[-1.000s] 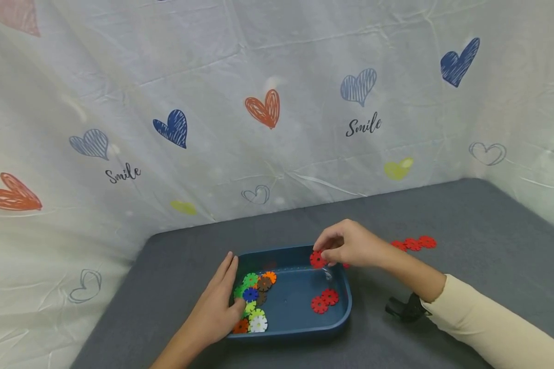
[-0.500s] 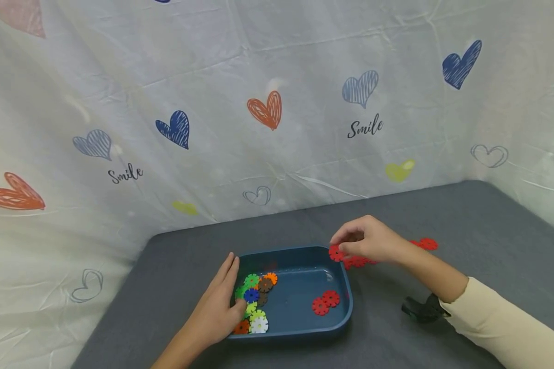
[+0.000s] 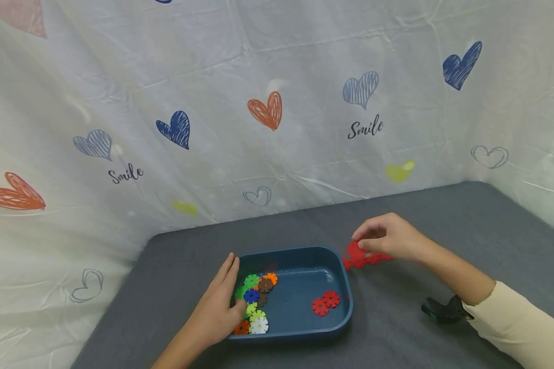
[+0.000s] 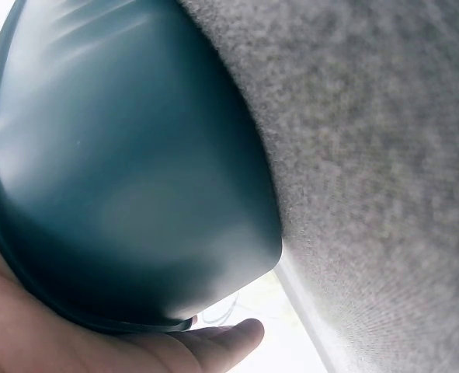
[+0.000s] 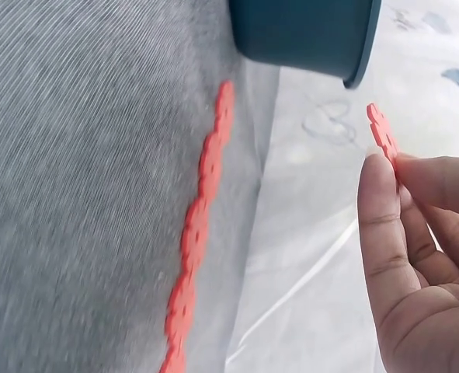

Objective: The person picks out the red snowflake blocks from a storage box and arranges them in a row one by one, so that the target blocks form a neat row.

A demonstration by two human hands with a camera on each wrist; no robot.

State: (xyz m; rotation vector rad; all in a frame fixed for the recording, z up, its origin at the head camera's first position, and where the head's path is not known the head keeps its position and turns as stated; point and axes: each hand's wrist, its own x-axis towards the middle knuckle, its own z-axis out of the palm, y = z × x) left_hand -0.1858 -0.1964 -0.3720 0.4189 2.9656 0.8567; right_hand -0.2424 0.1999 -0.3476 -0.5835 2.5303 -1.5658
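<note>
A blue tray [image 3: 295,335] stands on the grey table. My left hand [image 3: 217,302] lies along its left side, fingers straight, thumb over the rim; the left wrist view shows that hand [image 4: 136,350] against the tray wall [image 4: 136,155]. My right hand [image 3: 394,238] is beyond the tray's right rim, pinching a red disc [image 3: 354,250] between thumb and fingertips. In the right wrist view the pinched disc [image 5: 383,134] is edge-on, held clear of a row of red discs [image 5: 194,233] on the table. Two red discs [image 3: 325,303] lie inside the tray at the right.
Several green, blue, brown, orange, yellow-green and white discs [image 3: 258,325] lie at the tray's left end, partly behind my left thumb. A black device [image 3: 445,310] is by my right wrist. A pale cloth [image 3: 304,154] printed with hearts hangs behind the table.
My right hand has moved right with the red disc, from over the tray to outside its right rim. More of the row's near end shows. The left hand has stayed in place.
</note>
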